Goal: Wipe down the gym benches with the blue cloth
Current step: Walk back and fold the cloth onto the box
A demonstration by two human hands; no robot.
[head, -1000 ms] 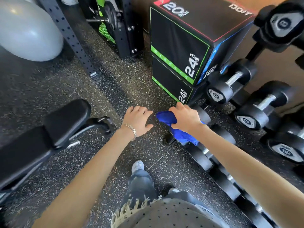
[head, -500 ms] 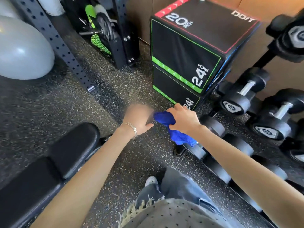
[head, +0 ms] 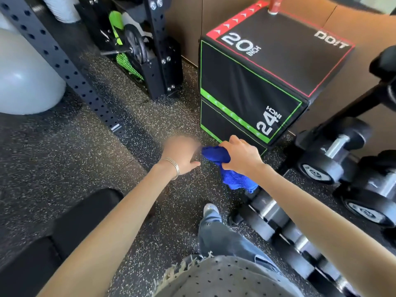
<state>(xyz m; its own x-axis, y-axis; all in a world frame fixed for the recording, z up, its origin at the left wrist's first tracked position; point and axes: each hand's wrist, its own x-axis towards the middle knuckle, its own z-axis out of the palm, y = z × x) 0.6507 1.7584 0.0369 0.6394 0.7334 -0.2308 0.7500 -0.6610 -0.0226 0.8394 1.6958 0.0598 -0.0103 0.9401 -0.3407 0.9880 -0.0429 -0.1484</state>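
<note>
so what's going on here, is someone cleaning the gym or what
A person stands on the speckled gym floor, gripping a bunched blue cloth in the right hand, held in the air in front of the stacked black jump boxes. The left hand is right beside the cloth, too blurred to read its fingers. The padded bench sits at lower left with nothing touching it, so no wiping is under way. Dumbbells line a rack on the right.
</note>
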